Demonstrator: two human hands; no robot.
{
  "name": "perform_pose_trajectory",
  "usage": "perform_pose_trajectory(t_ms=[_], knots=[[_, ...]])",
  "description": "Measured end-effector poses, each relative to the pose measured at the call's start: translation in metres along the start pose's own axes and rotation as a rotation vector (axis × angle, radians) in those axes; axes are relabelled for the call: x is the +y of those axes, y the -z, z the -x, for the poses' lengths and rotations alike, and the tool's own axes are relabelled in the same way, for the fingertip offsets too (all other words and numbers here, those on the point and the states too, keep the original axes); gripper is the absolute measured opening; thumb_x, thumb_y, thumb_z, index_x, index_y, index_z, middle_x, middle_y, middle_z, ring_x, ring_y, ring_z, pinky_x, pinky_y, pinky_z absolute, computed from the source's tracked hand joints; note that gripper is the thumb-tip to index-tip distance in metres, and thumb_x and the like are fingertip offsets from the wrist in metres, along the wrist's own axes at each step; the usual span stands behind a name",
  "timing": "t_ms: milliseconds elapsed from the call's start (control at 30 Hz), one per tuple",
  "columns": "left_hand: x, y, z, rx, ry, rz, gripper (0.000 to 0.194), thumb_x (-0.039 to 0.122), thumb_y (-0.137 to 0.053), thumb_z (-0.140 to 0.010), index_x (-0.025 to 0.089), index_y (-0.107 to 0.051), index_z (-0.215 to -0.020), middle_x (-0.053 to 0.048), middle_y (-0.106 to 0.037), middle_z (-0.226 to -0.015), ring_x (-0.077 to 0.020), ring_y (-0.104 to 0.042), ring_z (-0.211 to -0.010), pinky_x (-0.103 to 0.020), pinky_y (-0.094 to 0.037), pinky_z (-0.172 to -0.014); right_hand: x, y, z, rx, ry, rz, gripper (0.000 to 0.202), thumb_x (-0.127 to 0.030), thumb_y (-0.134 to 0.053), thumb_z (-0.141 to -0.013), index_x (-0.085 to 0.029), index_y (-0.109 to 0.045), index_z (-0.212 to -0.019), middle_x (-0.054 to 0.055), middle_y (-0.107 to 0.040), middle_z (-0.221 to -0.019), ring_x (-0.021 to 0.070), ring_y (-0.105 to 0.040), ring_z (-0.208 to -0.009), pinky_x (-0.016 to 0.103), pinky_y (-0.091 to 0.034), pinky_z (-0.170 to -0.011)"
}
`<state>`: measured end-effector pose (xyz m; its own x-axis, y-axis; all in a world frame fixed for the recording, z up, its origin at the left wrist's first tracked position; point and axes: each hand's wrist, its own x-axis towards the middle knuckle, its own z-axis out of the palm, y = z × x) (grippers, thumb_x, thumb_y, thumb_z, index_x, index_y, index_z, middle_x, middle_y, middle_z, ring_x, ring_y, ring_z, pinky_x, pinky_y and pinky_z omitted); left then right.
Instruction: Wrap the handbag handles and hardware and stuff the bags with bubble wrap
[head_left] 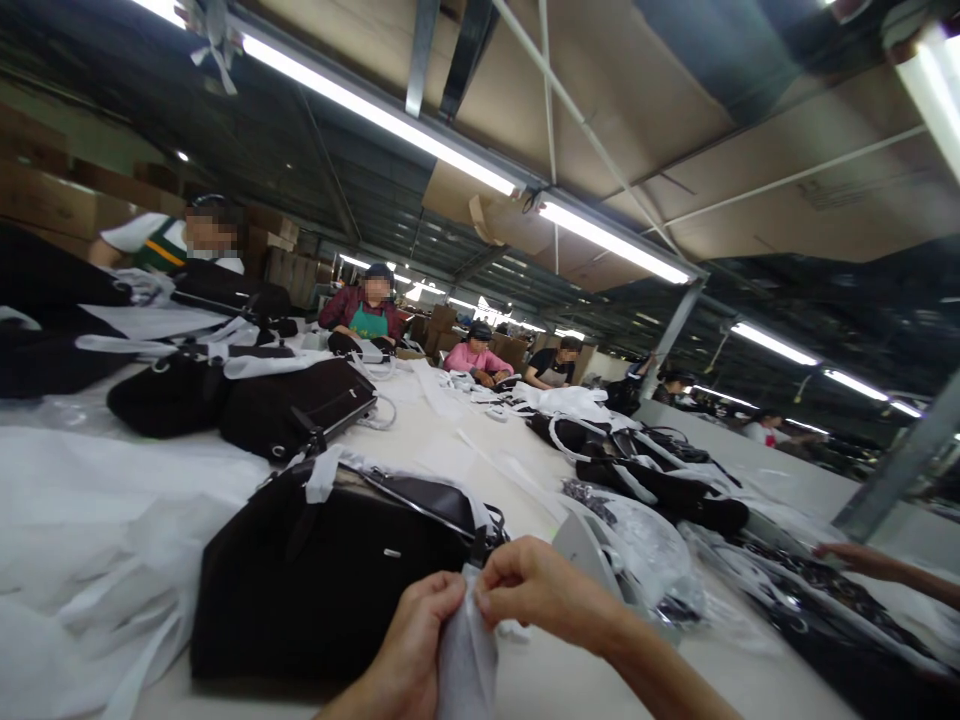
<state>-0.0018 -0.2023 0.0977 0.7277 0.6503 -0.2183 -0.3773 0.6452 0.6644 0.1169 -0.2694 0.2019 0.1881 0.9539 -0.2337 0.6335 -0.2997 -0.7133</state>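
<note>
The left hand point(427, 628) and right hand point(536, 592) each have their grip closed on one white wrap point(466, 655), at the right end of one black bag point(307, 580) on the surface point(412, 425). Two dark bags point(289, 405) lie behind it, and at least four people point(371, 312) are beyond.

Both hands point(480, 610) pinch white wrap point(466, 650) at black bag's point(322, 570) right end. Bag upright on tabletop point(420, 440). More bags point(296, 405) behind.

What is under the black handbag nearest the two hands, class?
The black handbag stands on the pale tabletop, visible around it; whatever its base covers cannot be seen.
</note>
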Motion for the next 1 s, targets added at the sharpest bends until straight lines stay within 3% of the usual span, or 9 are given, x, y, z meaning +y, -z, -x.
perform_pose_trajectory(t_ms=[100, 200, 300, 367, 567, 767, 833, 900, 1000], knots=[[0.001, 0.001, 0.0, 0.001, -0.032, -0.03, 0.034, 0.037, -0.084, -0.058, 0.016, -0.058, -0.063, 0.002, -0.055, -0.056, -0.0117, -0.049, -0.053, -0.024, -0.037, -0.054, -0.001, 0.002, 0.005, 0.092, -0.074, 0.019, 0.019, -0.015, -0.064, -0.061, -0.018, -0.058, -0.079, -0.007, -0.059, -0.056, 0.0092, -0.047, -0.05, 0.019, -0.03, -0.046], [-0.001, 0.001, 0.001, 0.005, -0.046, -0.06, 0.04, 0.043, -0.087, -0.053, 0.016, -0.058, -0.064, 0.003, -0.053, -0.056, -0.011, -0.047, -0.053, -0.023, -0.035, -0.052, -0.004, 0.004, 0.012, 0.197, -0.072, 0.157, 0.024, -0.009, -0.063, -0.063, -0.021, -0.048, -0.077, -0.006, -0.064, -0.061, 0.0099, -0.051, -0.053, 0.02, -0.032, -0.049], [-0.004, 0.0, 0.002, 0.018, -0.095, -0.154, 0.044, 0.05, -0.085, -0.052, 0.016, -0.06, -0.065, 0.004, -0.053, -0.057, -0.011, -0.045, -0.055, -0.023, -0.034, -0.053, -0.006, 0.006, 0.013, 0.254, -0.071, 0.319, 0.024, -0.006, -0.063, -0.061, -0.021, -0.047, -0.071, -0.005, -0.064, -0.062, 0.0118, -0.056, -0.06, 0.021, -0.033, -0.052], [-0.004, 0.0, 0.002, 0.037, -0.145, -0.229, 0.045, 0.054, -0.082, -0.053, 0.017, -0.06, -0.066, 0.004, -0.054, -0.059, -0.0115, -0.044, -0.057, -0.024, -0.034, -0.054, -0.004, 0.006, 0.01, 0.267, -0.1, 0.279, 0.024, -0.006, -0.063, -0.058, -0.021, -0.048, -0.07, -0.005, -0.062, -0.061, 0.0113, -0.054, -0.058, 0.022, -0.031, -0.05], [-0.004, 0.001, 0.002, 0.042, -0.161, -0.258, 0.045, 0.055, -0.081, -0.055, 0.017, -0.06, -0.065, 0.003, -0.054, -0.058, -0.0116, -0.044, -0.057, -0.024, -0.032, -0.055, 0.024, -0.003, -0.007, 0.084, -0.244, -0.153, 0.033, -0.022, -0.064, -0.06, -0.024, -0.041, -0.084, -0.011, -0.055, -0.052, 0.0069, -0.036, -0.036, 0.02, -0.028, -0.037], [0.001, 0.004, -0.001, 0.036, -0.108, -0.213, 0.049, 0.056, -0.085, -0.047, 0.016, -0.06, -0.064, 0.004, -0.054, -0.056, -0.01, -0.042, -0.055, -0.023, -0.032, -0.053, 0.038, -0.008, -0.004, 0.129, -0.091, -0.455, 0.042, -0.028, -0.076, -0.058, -0.021, -0.047, -0.087, -0.012, -0.052, -0.051, 0.0065, -0.043, -0.039, 0.013, -0.028, -0.031], [0.005, 0.005, -0.002, 0.044, -0.101, -0.217, 0.05, 0.055, -0.085, -0.047, 0.016, -0.062, -0.068, 0.003, -0.056, -0.058, -0.0096, -0.043, -0.055, -0.022, -0.033, -0.054, 0.036, 0.001, 0.0, 0.048, -0.167, -0.632, 0.041, -0.025, -0.079, -0.063, -0.019, -0.048, -0.09, -0.005, -0.063, -0.062, 0.0027, -0.041, -0.037, 0.01, -0.024, -0.029], [0.009, 0.006, -0.002, 0.05, -0.093, -0.221, 0.05, 0.054, -0.086, -0.047, 0.016, -0.063, -0.069, 0.004, -0.056, -0.058, -0.0089, -0.044, -0.055, -0.022, -0.034, -0.053, 0.035, 0.012, 0.003, -0.08, -0.325, -0.948, 0.029, -0.024, -0.073, -0.076, -0.017, -0.048, -0.089, 0.006, -0.071, -0.085, -0.0021, -0.04, -0.037, 0.006, -0.024, -0.03], [0.014, 0.007, -0.001, 0.05, -0.073, -0.225, 0.05, 0.052, -0.087, -0.045, 0.015, -0.063, -0.069, 0.005, -0.054, -0.056, -0.0078, -0.042, -0.052, -0.021, -0.033, -0.051, 0.042, 0.021, 0.003, -0.128, -0.467, -1.331, 0.013, -0.019, -0.049, -0.095, -0.013, -0.047, -0.084, 0.016, -0.067, -0.107, -0.0053, -0.045, -0.041, 0.001, -0.031, -0.034]])
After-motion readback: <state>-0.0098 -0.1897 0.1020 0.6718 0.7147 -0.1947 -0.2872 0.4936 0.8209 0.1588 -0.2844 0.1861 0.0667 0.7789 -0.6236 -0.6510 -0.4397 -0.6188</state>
